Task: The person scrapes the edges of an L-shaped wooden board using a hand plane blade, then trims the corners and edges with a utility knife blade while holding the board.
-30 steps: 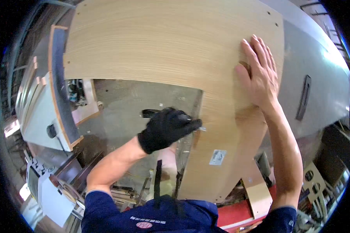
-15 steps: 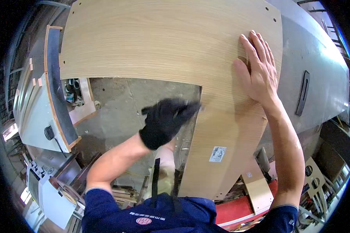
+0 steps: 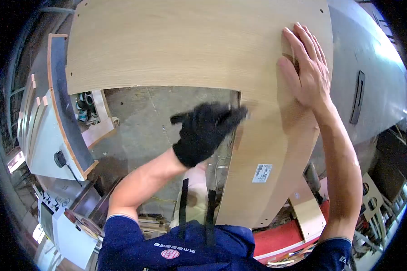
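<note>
An L-shaped wood-grain panel (image 3: 167, 45) fills the upper middle, with one leg running down toward my body. My left hand (image 3: 208, 128), in a black glove, is closed at the inner edge of that leg, just below the inside corner. Something small and dark shows at its fingertips, too blurred to make out. My right hand (image 3: 309, 67) is bare and lies flat on the panel near its right edge, fingers spread. A white printed label (image 3: 262, 173) is stuck on the lower leg.
A grey metal surface (image 3: 380, 77) with a dark slotted strip (image 3: 357, 97) lies to the right. At left stands a white panel with a wood-edged grey board (image 3: 68, 104). A red surface (image 3: 276, 239) and a small wooden board (image 3: 306, 212) are at the lower right.
My left hand has moved up along the panel's inner edge toward the corner. My right hand stays flat on the panel. The view has shifted slightly.
</note>
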Tool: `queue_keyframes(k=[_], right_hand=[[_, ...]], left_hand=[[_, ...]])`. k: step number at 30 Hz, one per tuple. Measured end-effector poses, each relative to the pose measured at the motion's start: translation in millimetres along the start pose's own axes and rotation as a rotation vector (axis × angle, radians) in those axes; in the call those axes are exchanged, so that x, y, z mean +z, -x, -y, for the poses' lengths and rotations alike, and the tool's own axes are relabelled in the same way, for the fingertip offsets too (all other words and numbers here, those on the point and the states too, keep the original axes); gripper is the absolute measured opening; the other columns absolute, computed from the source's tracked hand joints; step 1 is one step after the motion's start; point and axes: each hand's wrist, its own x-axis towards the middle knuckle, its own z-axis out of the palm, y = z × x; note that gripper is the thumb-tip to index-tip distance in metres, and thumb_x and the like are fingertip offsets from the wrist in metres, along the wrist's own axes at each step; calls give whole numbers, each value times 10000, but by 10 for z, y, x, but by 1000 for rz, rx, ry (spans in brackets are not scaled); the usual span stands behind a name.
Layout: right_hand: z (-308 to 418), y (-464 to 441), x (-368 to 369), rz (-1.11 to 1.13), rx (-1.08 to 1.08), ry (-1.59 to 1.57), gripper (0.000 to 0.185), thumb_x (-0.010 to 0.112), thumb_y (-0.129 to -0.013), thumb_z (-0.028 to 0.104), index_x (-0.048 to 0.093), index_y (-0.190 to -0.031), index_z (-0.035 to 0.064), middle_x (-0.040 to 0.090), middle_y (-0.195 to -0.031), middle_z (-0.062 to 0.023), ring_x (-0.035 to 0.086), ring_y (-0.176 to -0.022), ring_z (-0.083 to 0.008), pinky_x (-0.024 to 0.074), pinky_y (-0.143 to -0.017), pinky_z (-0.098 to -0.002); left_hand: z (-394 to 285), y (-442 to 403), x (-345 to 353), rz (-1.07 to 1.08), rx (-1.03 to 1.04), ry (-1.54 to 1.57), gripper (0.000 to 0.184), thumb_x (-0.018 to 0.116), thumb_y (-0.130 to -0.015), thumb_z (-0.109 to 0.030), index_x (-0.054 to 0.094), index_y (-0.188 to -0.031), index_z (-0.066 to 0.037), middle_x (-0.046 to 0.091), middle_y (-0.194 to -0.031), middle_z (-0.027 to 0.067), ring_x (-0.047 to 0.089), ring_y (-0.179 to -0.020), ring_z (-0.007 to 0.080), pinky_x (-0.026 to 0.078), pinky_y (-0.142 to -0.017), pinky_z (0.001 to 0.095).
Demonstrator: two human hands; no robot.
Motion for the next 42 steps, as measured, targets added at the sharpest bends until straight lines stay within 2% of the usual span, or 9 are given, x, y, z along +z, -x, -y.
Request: queue_keyframes(k=[9, 15, 18, 22, 24, 28, 36, 40, 42], right_hand=[[-63, -25, 53, -81, -49, 21, 529, 543, -982, 433, 554, -1438, 166, 491, -1521, -144, 409, -1447, -314, 281, -1225, -454], [-113, 30, 125, -98, -86, 73, 515, 519, -1011, 416, 531, -1476, 195, 465, -1553, -99, 385, -1465, -300, 268, -1234, -448], [140, 5, -171, 123, 133, -68, 574, 563, -980, 358, 483, -1488, 104, 389, -1581, -224, 278, -1517, -362, 174, -1266, -470], [144, -5, -199, 93, 45, -9, 551, 544, -993, 329, 485, -1475, 68, 408, -1559, -238, 307, -1497, -381, 201, -1253, -481], [129, -9, -207, 95, 40, -10, 554, 540, -993, 325, 478, -1481, 70, 405, -1561, -239, 304, -1498, -384, 201, -1252, -481], [98, -27, -133, 90, 42, -4, 559, 537, -994, 315, 471, -1495, 77, 394, -1571, -236, 303, -1499, -384, 202, -1251, -480], [91, -1, -69, 60, 58, -9, 541, 540, -1010, 312, 487, -1495, 79, 387, -1584, -226, 299, -1505, -371, 217, -1246, -464], [98, 0, -92, 43, 55, -55, 540, 540, -1014, 318, 491, -1493, 74, 384, -1584, -229, 299, -1506, -370, 225, -1246, -454], [91, 17, -97, 47, 56, -42, 535, 539, -1015, 321, 501, -1485, 69, 386, -1582, -232, 301, -1505, -372, 232, -1243, -453]], left_hand=[[-296, 1037, -95, 481, 527, 286, 520, 616, -817, -183, 632, -1336, -152, 541, -799, 18, 584, -710, 194, 495, -610, 353], [59, 267, 210, -23, 100, 145, 383, 649, -884, -201, 677, -1266, -202, 593, -755, 76, 602, -669, 277, 478, -588, 427], [-228, 753, 128, 407, 100, 186, 253, 646, -939, -276, 712, -1183, -276, 592, -720, 107, 591, -640, 313, 453, -557, 467], [-659, 1697, 131, 436, 457, 368, 460, 625, -854, -176, 633, -1314, -195, 556, -725, 58, 595, -643, 234, 493, -592, 399], [-623, 1499, 81, 706, -26, 497, 329, 634, -933, -254, 678, -1223, -106, 675, -821, 128, 655, -655, 295, 528, -622, 462], [-69, 472, 170, -201, 64, 23, 480, 602, -889, -148, 633, -1366, -193, 650, -818, 125, 641, -685, 318, 528, -635, 449], [-870, 1763, 211, 482, 450, 240, 621, 609, -844, -142, 530, -1459, -179, 570, -678, 59, 572, -572, 230, 476, -500, 377], [-594, 1366, 131, 368, 354, -81, 613, 607, -831, -156, 532, -1439, -155, 573, -803, 49, 561, -683, 208, 458, -567, 374], [-270, 627, 110, -58, 178, -62, 517, 646, -872, -178, 612, -1388, -185, 599, -750, 93, 624, -644, 259, 489, -546, 425]])
